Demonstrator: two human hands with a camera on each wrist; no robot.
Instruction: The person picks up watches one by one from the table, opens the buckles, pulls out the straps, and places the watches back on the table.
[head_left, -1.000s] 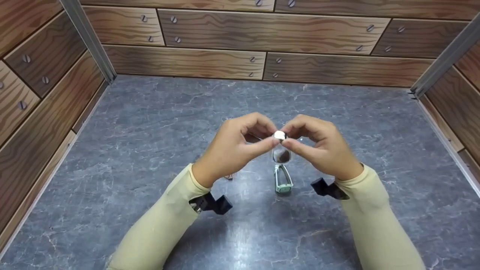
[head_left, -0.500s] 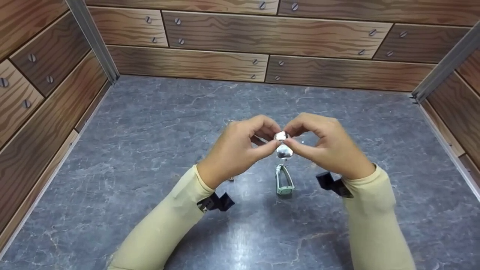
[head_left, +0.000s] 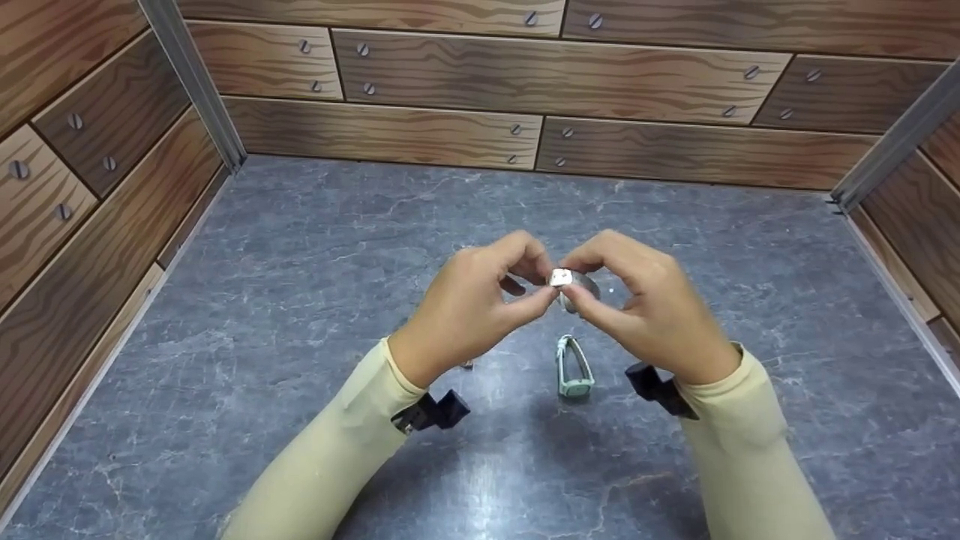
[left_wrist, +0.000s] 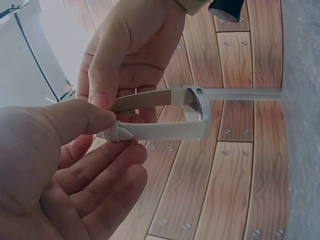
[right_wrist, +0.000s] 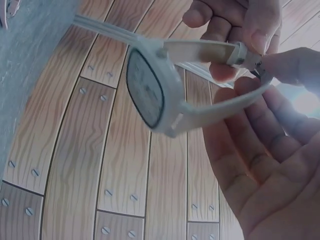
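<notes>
Up above the grey stone-patterned table (head_left: 300, 247), both hands met at the middle and held a pale wristwatch (left_wrist: 195, 112) between them. The left hand (head_left: 469, 304) had its thumb and forefinger pinched on one end of the strap (left_wrist: 150, 131), by the small loop, while its other fingers lay loosely curled beneath. The right hand (head_left: 652, 304) pinched the other strap end (right_wrist: 210, 51) near the buckle, thumb against fingertips, its palm open towards the wrist camera. The watch's dark oval face (right_wrist: 145, 92) pointed away from the hands, and the two strap halves ran back side by side to the fingers. A second watch (head_left: 574, 366), pale green, lay on the table just below the hands, between the two wrists and touching neither. Wood-grain walls (head_left: 555, 75) with printed screw heads enclosed the table on three sides.
</notes>
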